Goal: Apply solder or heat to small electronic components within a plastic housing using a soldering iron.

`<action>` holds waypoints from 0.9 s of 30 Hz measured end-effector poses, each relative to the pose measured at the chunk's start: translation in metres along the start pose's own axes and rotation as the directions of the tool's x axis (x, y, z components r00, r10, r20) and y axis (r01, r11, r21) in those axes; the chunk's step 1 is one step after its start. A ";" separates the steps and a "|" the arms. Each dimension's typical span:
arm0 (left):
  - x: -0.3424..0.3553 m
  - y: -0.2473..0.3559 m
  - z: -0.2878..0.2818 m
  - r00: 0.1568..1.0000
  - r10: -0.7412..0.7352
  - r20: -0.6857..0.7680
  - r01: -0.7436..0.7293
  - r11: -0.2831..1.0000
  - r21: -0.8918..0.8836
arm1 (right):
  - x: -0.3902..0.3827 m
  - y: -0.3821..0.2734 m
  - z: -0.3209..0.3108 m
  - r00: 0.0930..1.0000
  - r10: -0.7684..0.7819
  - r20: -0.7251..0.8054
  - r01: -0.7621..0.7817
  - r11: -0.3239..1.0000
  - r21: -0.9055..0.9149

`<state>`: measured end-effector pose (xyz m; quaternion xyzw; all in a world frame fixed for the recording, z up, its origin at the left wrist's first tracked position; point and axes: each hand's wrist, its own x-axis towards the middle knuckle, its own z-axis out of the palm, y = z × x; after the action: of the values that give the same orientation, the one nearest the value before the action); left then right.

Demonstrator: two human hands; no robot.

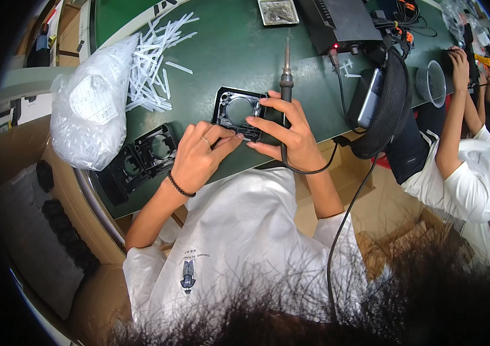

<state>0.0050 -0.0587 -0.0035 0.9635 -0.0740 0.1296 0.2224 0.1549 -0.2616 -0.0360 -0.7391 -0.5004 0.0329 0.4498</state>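
A square black plastic housing (219, 108) with a large round opening lies on the green bench in front of me. Bent fingers of my left hand (197, 154) close on its near edge, thumb and index tips together; any small part between them is hidden. At the housing's right side, fingertips of my right hand (302, 138) rest on its edge. A soldering iron (286, 82) is tucked among that hand's fingers, its metal tip pointing away from me and its cord trailing right. Two similar black housings (155, 151) (119, 173) sit left of my left hand.
White plastic sticks (155, 69) spill from a clear bag (63, 138) at left. A black soldering station (343, 26), a small tray (278, 12), a phone (370, 98) and a clear tub (431, 83) stand along the bench. A cardboard box (63, 190) is lower left; a co-worker (458, 167) sits right.
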 end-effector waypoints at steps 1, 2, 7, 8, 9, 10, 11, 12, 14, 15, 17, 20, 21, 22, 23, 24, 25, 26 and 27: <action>0.000 0.000 0.001 1.000 -0.013 -0.008 0.013 1.000 -0.012 | 0.000 0.000 0.000 1.000 -0.002 -0.002 0.002 1.000 0.004; -0.001 0.000 0.002 1.000 -0.026 -0.016 0.025 0.999 -0.025 | 0.000 0.000 0.000 1.000 0.000 -0.002 0.000 1.000 0.005; -0.003 -0.002 0.005 0.999 -0.043 -0.028 0.042 0.998 -0.042 | 0.000 0.001 0.000 1.000 -0.010 -0.003 0.010 1.000 0.005; -0.003 -0.002 0.005 0.999 -0.039 -0.025 0.038 0.999 -0.027 | 0.000 0.001 0.000 1.000 -0.009 -0.003 0.009 1.000 0.006; -0.003 -0.002 0.005 0.999 -0.039 -0.024 0.038 0.999 -0.028 | 0.001 0.001 0.000 1.000 -0.005 -0.001 0.005 1.000 0.009; -0.003 -0.003 0.005 0.999 -0.031 -0.008 0.031 0.999 -0.015 | 0.000 0.001 0.000 1.000 0.000 0.000 0.000 1.000 0.011; -0.003 -0.003 0.005 1.000 -0.024 0.008 0.024 1.000 -0.002 | 0.000 0.001 0.000 1.000 0.001 0.000 -0.001 1.000 0.011; -0.003 -0.003 0.004 1.000 -0.023 0.009 0.023 1.000 -0.002 | 0.000 0.001 0.001 1.000 0.004 0.000 -0.004 1.000 0.012; -0.002 -0.003 0.003 0.999 0.002 0.034 -0.002 1.000 0.007 | 0.000 0.002 0.001 1.000 0.008 0.002 -0.008 1.000 0.014; -0.002 -0.004 0.002 0.999 0.001 0.034 -0.001 1.000 0.006 | 0.001 0.002 0.000 1.000 0.001 0.000 -0.001 1.000 0.016; -0.002 -0.004 -0.001 0.998 0.039 0.053 -0.043 0.996 0.076 | 0.001 0.002 0.001 1.000 -0.007 -0.003 0.007 1.000 0.019; -0.006 -0.004 -0.003 0.994 0.070 0.085 -0.082 0.986 0.145 | 0.000 0.003 0.001 1.000 -0.015 -0.001 0.015 1.000 0.014; -0.007 -0.004 -0.005 0.994 0.071 0.083 -0.083 0.985 0.149 | 0.000 0.003 0.001 1.000 -0.010 -0.001 0.010 1.000 0.010; -0.010 -0.004 -0.007 0.991 0.064 0.119 -0.082 0.985 0.150 | -0.001 0.003 0.001 1.000 -0.008 0.000 0.008 1.000 0.005; -0.011 -0.005 -0.009 0.986 0.058 0.156 -0.081 0.985 0.151 | 0.000 0.004 0.002 1.000 -0.015 0.001 0.015 1.000 0.005; -0.012 -0.007 -0.011 0.987 0.056 0.150 -0.079 0.985 0.156 | 0.000 0.005 0.002 1.000 -0.020 -0.005 0.020 1.000 -0.002; -0.014 -0.007 -0.013 0.984 0.064 0.166 -0.090 0.983 0.157 | -0.001 0.004 0.003 1.000 -0.020 -0.010 0.020 1.000 -0.005; -0.016 -0.006 -0.016 0.981 0.071 0.182 -0.101 0.982 0.159 | -0.001 0.002 0.002 1.000 -0.024 -0.010 0.024 1.000 -0.003; -0.016 -0.004 -0.018 0.981 0.069 0.180 -0.099 0.982 0.163 | 0.000 0.001 0.001 0.999 -0.037 -0.015 0.036 0.999 -0.012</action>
<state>-0.0132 -0.0456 0.0055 0.9826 -0.1223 0.0603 0.1259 0.1553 -0.2606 -0.0377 -0.7326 -0.5104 0.0161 0.4501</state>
